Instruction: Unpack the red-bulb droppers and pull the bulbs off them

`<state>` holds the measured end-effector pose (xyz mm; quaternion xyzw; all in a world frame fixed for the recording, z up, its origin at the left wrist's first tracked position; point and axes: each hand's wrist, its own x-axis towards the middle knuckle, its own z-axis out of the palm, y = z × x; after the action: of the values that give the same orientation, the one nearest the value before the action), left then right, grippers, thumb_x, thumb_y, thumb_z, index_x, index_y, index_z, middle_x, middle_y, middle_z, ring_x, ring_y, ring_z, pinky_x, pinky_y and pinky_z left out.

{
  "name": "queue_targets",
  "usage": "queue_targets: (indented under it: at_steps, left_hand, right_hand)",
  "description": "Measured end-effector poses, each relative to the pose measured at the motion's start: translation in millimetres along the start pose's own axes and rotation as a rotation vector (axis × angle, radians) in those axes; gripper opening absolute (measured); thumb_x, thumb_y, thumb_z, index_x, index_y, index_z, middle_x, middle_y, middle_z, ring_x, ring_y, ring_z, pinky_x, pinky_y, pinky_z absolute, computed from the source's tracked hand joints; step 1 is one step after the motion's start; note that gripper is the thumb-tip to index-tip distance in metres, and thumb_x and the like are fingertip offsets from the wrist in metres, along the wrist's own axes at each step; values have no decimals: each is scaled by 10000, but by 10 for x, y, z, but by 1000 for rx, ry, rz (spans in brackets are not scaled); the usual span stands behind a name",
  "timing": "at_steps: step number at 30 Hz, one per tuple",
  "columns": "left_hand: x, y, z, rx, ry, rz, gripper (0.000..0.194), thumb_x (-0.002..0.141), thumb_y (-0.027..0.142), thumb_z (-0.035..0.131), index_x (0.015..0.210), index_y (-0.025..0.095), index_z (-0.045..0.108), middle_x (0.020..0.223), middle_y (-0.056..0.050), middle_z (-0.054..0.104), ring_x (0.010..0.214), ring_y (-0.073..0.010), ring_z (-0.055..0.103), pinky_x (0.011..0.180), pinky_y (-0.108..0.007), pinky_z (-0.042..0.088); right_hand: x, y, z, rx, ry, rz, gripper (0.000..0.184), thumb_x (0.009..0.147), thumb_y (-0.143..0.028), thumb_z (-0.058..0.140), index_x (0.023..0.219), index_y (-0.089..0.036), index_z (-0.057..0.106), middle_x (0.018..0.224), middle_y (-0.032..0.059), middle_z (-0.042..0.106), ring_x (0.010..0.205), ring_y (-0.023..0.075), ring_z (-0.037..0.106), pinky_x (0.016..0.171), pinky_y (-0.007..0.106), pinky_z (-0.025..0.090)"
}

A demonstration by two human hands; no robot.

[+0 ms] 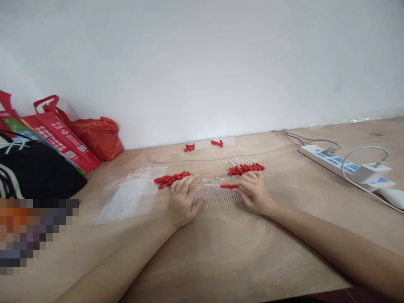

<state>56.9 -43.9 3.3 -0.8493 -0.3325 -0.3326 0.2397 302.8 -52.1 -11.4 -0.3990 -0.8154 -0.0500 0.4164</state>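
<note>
My right hand (254,191) pinches a thin pale stick (212,185) by its red tip (227,186), with the stick pointing left. At the stick's other end is my left hand (184,202), its thumb and index finger apart; whether the index fingertip touches the stick I cannot tell. Under both hands lies a row of bare pale sticks (217,198) side by side. Just behind my right hand are several sticks with red tips (246,168). A heap of loose red tips (172,179) lies beside my left hand, partly hidden by it.
Clear plastic bags (126,195) lie at the left. Near the wall is another clear bag (205,144) with small red pieces (189,147). A white power strip (328,159) with a charger (372,171) and cables is at the right. Red bags (94,136) and a black bag (41,172) stand far left.
</note>
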Motion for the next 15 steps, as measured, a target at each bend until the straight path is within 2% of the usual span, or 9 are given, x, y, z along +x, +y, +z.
queue_targets:
  at_steps: [4, 7, 11, 15]
  left_hand:
    - [7, 65, 18, -32, -15, 50, 205, 827, 285, 496, 988, 201, 591, 850, -35, 664, 813, -185, 551, 766, -355, 305]
    - [3, 86, 50, -67, -45, 73, 141, 840, 237, 483, 800, 198, 612, 654, 14, 639, 645, -135, 523, 712, -333, 291]
    - [33, 113, 80, -70, -54, 89, 162, 847, 229, 474, 747, 188, 596, 634, 16, 625, 623, -123, 502, 725, -329, 290]
    - [67, 134, 69, -64, -62, 109, 179, 849, 225, 464, 731, 190, 593, 614, 17, 612, 615, -121, 495, 716, -331, 289]
  right_hand:
    - [-7, -125, 62, 67, -67, -78, 182, 840, -244, 443, 932, -232, 600, 759, -3, 616, 755, 140, 475, 767, 330, 265]
    - [-1, -167, 72, 52, -96, -85, 190, 839, -235, 435, 939, -229, 597, 779, 4, 610, 770, 143, 477, 772, 334, 267]
    - [21, -199, 105, -36, -52, -73, 189, 800, -330, 506, 916, -225, 613, 864, 27, 599, 806, 153, 488, 783, 344, 268]
    - [30, -212, 172, -138, 26, -113, 145, 808, -286, 514, 885, -263, 634, 730, -10, 598, 746, 134, 486, 830, 365, 240]
